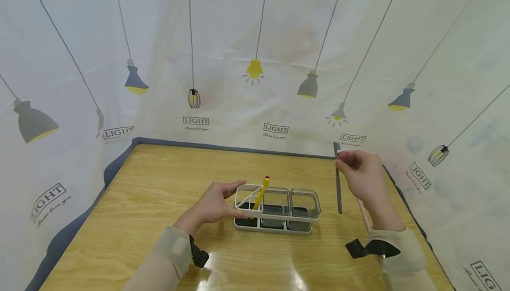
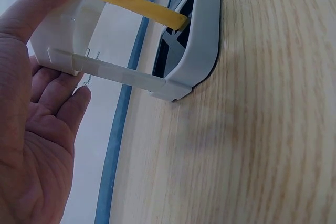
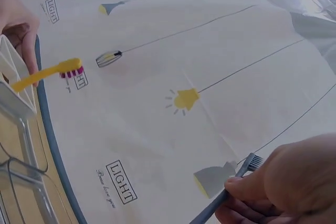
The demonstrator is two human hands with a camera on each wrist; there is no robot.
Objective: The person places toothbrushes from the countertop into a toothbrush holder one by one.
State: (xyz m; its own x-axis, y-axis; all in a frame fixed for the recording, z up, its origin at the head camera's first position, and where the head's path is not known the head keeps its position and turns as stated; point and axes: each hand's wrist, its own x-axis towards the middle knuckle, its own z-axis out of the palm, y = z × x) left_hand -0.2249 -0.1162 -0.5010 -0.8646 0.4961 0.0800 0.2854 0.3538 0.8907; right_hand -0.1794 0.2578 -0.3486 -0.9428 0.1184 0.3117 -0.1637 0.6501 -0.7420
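Note:
A white toothbrush holder (image 1: 287, 217) with a dark base stands on the table, its top tier divided at the left end. My left hand (image 1: 213, 204) grips that end by the upper rim, thumb on the near side. A yellow toothbrush (image 1: 260, 195) leans in the divided part, with magenta bristles (image 3: 72, 73) at its upper end. Two clear cups (image 1: 305, 199) sit in the holder's right part. Right of the holder, my right hand (image 1: 364, 176) pinches a dark grey toothbrush (image 1: 339, 195) near its bristled head (image 3: 254, 162), handle pointing down.
The wooden table (image 1: 179, 162) has a blue-grey border (image 1: 239, 149) along the back. A white curtain (image 1: 223, 25) printed with lamps surrounds it. Under my right forearm lies a thin pale pink strip (image 1: 364, 215), mostly hidden.

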